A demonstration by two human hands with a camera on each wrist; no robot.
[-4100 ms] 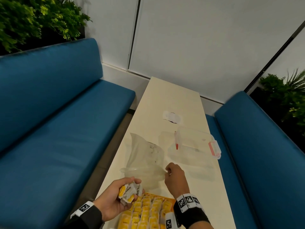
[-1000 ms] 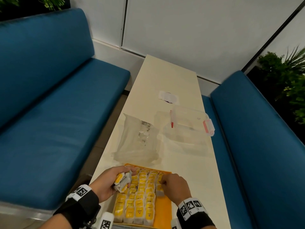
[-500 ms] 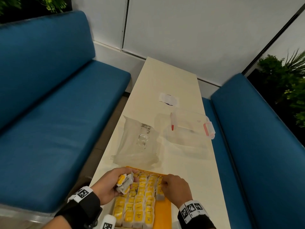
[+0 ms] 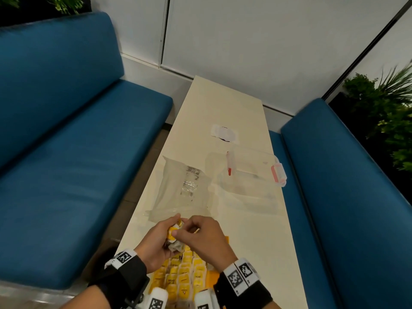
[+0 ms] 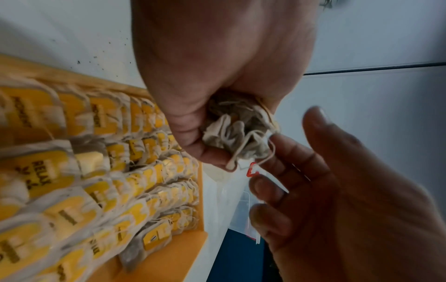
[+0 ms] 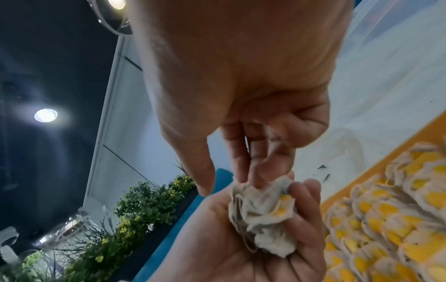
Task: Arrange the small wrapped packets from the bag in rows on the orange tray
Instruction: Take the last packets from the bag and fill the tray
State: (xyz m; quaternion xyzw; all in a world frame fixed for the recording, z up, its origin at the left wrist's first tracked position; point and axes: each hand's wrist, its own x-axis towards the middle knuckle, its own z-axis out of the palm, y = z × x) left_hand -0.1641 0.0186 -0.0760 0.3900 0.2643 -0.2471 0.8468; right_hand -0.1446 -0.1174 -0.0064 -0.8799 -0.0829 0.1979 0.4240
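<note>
Several tea bags (image 6: 263, 213) sit bunched in our left hand (image 4: 156, 241), whose fingers curl around the clump just above the far end of the orange tray (image 5: 169, 253). Our right hand (image 4: 205, 239) meets it there, with thumb and fingertips (image 6: 260, 171) pinching one bag at the top of the bunch; loose strings dangle from the clump in the left wrist view. Below both hands, the tray holds rows of tea bags with yellow tags (image 4: 178, 277), overlapping closely, and a bare orange strip shows along its right side. The tray rests on the near end of a long cream table (image 4: 223, 108). Just beyond our hands lies the clear plastic bag (image 4: 182, 188), flat on the table, and beside it to the right a clear lidded container (image 4: 249, 175) with pink latches. Blue benches (image 4: 66, 152) flank the table.
</note>
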